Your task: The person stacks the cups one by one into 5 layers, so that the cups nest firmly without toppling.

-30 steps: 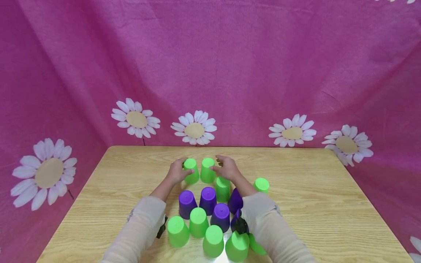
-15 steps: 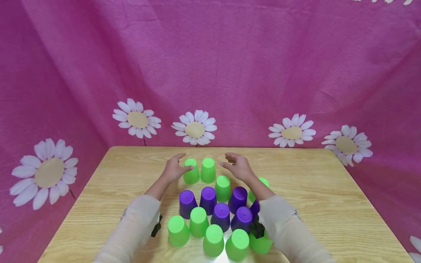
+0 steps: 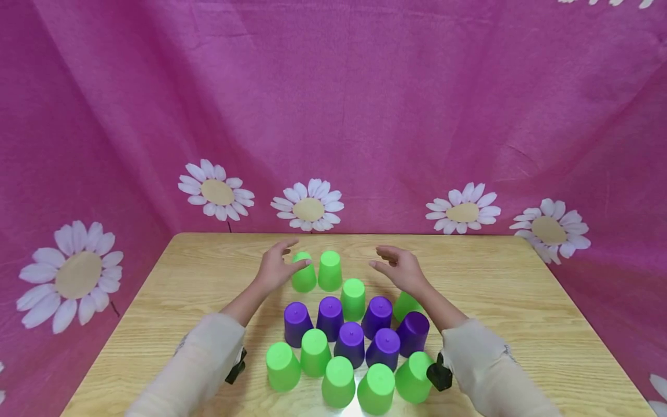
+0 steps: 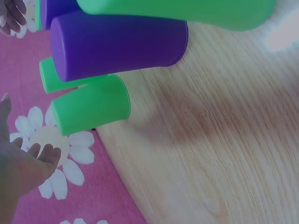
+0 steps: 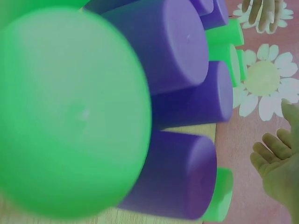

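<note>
Gripping nothing, fingers apart, left hand (image 3: pixel 273 270) and right hand (image 3: pixel 406 271) hover near green cups (image 3: pixel 330 272), which, like purple cups (image 3: pixel 349 348), stand mouth-down on the table (image 3: pixel 521 324), probably for steadiness.

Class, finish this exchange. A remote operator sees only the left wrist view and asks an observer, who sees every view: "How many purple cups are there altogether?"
Observer: Six purple cups show in the head view.
Operator: And how many green ones?
Observer: Nine green cups show there.
Operator: What covers the right arm?
Observer: A pale sleeve, which stops short of the right hand.
</note>
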`<control>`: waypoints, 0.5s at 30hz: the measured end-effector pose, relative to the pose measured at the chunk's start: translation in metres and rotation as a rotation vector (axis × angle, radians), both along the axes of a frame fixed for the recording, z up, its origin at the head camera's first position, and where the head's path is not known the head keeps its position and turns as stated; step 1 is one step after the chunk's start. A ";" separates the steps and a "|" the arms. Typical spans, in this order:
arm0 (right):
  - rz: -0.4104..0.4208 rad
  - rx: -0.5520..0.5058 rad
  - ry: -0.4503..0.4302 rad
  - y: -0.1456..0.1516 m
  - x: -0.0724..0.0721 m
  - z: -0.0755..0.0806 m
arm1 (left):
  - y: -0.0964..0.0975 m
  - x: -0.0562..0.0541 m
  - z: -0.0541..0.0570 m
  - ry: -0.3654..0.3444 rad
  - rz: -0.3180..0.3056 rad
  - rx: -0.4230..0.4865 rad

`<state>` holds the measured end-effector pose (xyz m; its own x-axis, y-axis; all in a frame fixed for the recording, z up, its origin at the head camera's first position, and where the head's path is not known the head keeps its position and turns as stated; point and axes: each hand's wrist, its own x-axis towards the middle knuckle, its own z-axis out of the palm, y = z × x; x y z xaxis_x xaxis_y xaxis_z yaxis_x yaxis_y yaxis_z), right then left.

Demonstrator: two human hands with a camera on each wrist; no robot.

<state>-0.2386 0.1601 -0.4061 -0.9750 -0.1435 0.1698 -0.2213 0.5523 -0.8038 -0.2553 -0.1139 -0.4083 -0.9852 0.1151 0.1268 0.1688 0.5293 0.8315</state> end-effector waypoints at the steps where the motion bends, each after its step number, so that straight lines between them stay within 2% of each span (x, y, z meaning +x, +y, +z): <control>1: 0.000 0.001 0.002 0.002 0.001 0.000 | 0.001 0.001 0.001 0.000 -0.006 0.001; 4: 0.004 0.001 0.001 0.009 0.004 0.000 | 0.003 0.006 0.002 0.009 -0.020 0.019; 10: 0.016 -0.021 -0.012 0.021 0.011 -0.001 | 0.012 0.014 0.004 0.072 -0.029 0.063; 15: 0.019 -0.030 -0.009 0.030 0.017 -0.003 | 0.020 0.020 0.005 0.079 -0.058 0.105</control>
